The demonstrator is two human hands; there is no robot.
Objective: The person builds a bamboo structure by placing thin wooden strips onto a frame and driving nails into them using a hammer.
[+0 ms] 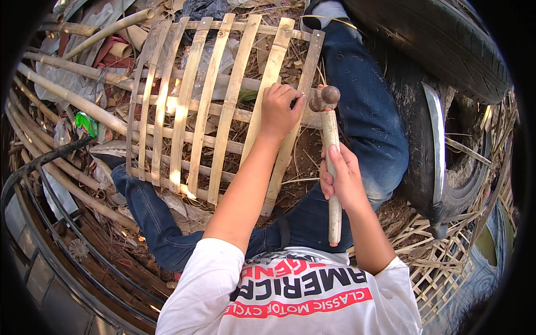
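A panel of pale bamboo slats (pixel 212 95), nailed across thinner strips, lies in front of me between my jeans-clad legs. My left hand (pixel 281 110) rests on its right-hand slats, fingers curled and thumb pressed to the fingertips; whatever they pinch is too small or hidden to make out. In my right hand (pixel 343 174) is a ball-peen hammer (pixel 330 131), gripped around the middle of its pale wooden handle. Its rounded metal head points away from me, just right of my left hand and apart from it.
Old tyres (pixel 441 44) stand at the right, with a curved blade (pixel 435 139) against one. Bamboo poles (pixel 75 95) and a green wrapper (pixel 85 124) lie at the left. A black metal frame (pixel 47 158) is lower left, woven bamboo lattice (pixel 446 279) lower right.
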